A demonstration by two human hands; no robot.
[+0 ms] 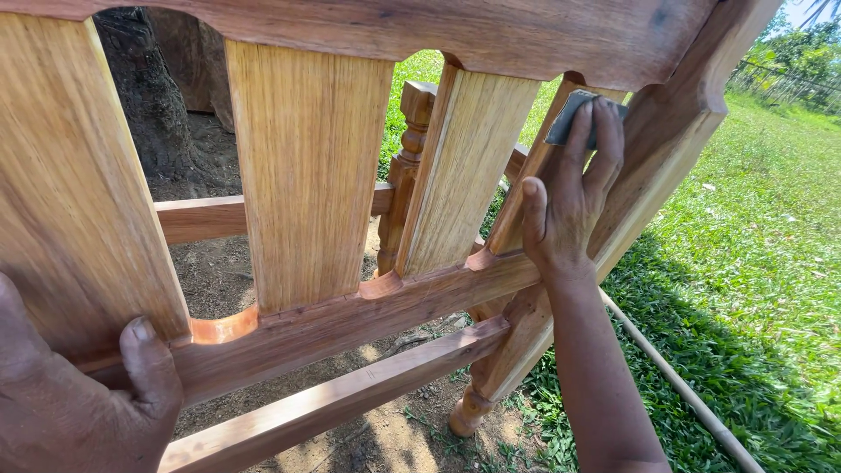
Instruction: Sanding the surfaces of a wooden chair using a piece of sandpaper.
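A wooden chair back (307, 166) with broad vertical slats fills the view, outdoors. My right hand (569, 193) presses a small grey piece of sandpaper (568, 118) against the rightmost slat, near its top, where it meets the side post (666, 149). My left hand (79, 403) grips the lower cross rail (350, 320) at the bottom left, thumb up against the wood.
A turned chair leg (412, 166) and further rails (333, 398) show behind the slats. Bare earth lies below, and a tree trunk (149, 96) stands at the upper left. Grass (745, 263) spreads to the right, with a thin pole (683, 385) lying on it.
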